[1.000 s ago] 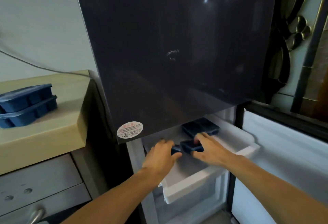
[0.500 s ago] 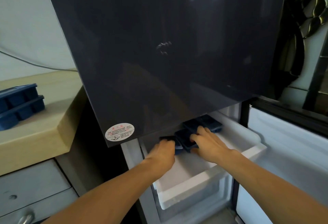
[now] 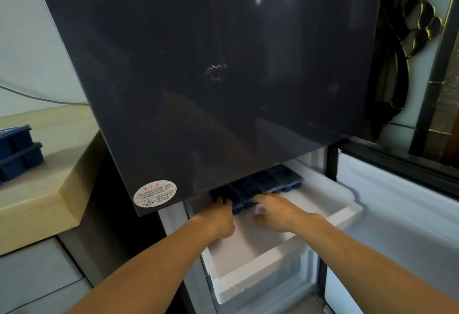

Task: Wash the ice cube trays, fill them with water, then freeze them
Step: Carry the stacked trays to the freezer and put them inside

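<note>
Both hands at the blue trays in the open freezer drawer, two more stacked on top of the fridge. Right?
No: the two stacked trays sit on the wooden counter left of the fridge (head view). The left hand and right hand are at the blue trays in the open freezer drawer.

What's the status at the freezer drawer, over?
Left hand grips near ice cube tray at one end; right hand lays straight fingers on its front. Tray sits in white freezer drawer, second tray behind. Dark upper door overhangs, hiding drawer's back.
</note>
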### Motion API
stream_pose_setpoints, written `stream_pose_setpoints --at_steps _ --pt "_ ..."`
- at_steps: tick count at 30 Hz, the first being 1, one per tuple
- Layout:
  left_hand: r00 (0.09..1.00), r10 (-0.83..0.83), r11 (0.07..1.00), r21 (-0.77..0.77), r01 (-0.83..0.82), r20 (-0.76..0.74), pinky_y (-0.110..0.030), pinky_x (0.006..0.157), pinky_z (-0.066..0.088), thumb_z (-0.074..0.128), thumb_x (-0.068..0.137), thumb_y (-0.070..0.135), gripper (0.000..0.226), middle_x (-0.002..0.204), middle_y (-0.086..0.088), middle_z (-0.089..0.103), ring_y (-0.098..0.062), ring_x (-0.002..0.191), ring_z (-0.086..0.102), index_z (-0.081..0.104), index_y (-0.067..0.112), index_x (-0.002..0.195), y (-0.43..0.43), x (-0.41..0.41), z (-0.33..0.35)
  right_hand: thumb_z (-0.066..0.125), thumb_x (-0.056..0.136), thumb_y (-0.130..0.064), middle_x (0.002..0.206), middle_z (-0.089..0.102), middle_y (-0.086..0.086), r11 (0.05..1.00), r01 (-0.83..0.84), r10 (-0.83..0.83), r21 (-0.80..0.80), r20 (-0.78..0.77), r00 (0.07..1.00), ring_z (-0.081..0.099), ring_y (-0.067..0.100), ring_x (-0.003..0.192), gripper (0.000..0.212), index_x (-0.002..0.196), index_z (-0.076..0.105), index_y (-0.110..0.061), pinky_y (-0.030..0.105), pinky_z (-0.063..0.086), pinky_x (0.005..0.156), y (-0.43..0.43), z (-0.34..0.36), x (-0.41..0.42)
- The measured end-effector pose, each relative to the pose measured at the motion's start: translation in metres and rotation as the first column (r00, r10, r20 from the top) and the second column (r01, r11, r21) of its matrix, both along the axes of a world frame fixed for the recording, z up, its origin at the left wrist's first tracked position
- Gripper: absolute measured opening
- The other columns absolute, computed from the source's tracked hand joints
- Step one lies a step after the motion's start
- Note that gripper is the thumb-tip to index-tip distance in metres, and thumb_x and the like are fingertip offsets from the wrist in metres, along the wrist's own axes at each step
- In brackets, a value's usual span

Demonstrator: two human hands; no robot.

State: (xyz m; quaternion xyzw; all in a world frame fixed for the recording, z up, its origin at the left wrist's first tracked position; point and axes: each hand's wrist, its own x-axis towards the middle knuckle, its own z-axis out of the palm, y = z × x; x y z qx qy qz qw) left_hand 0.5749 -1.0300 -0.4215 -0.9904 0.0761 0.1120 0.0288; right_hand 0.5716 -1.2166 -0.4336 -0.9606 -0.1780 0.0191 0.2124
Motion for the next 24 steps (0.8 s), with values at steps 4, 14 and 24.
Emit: stream_pose_setpoints --at_steps 4,14,24 --pt "1.000 -0.005 1.000 0.020 0.004 0.021 -0.041 0.107 0.041 0.046 0.100 0.030 0.054 0.153 -0.012 0.035 -0.033 0.136 0.042 0.032 0.014 0.150 0.000 0.007 -0.002 0.063 0.095 -0.034 0.139 0.059 0.009 1.000 0.020 -0.019 0.021 -0.027 0.999 0.057 0.029 0.119 0.051 0.143 0.052 -0.021 0.037 0.050 0.096 0.006 0.001 0.002" --pt "0.979 -0.091 0.988 -0.104 0.112 0.184 -0.043 0.103 0.046 0.052 0.099 0.041 0.047 0.144 -0.007 0.045 -0.031 0.129 0.049 0.041 0.019 0.139 0.003 -0.033 0.016 0.066 0.095 -0.033 0.124 0.066 0.005 0.997 0.044 -0.045 0.069 0.022 0.999 0.062 0.026 0.107 0.031 0.122 0.063 -0.017 0.037 0.053 0.088 0.006 0.018 -0.027" --pt "0.794 -0.214 0.904 -0.193 0.382 0.569 -0.035 0.095 0.048 0.044 0.103 0.043 0.036 0.137 0.009 0.055 -0.016 0.121 0.055 0.050 0.027 0.135 0.059 -0.142 0.047 0.061 0.099 -0.033 0.085 0.070 -0.008 0.989 0.035 -0.069 0.144 0.240 0.968 0.063 0.012 0.075 0.014 0.091 0.072 -0.027 0.042 0.057 0.072 0.047 0.067 -0.125"
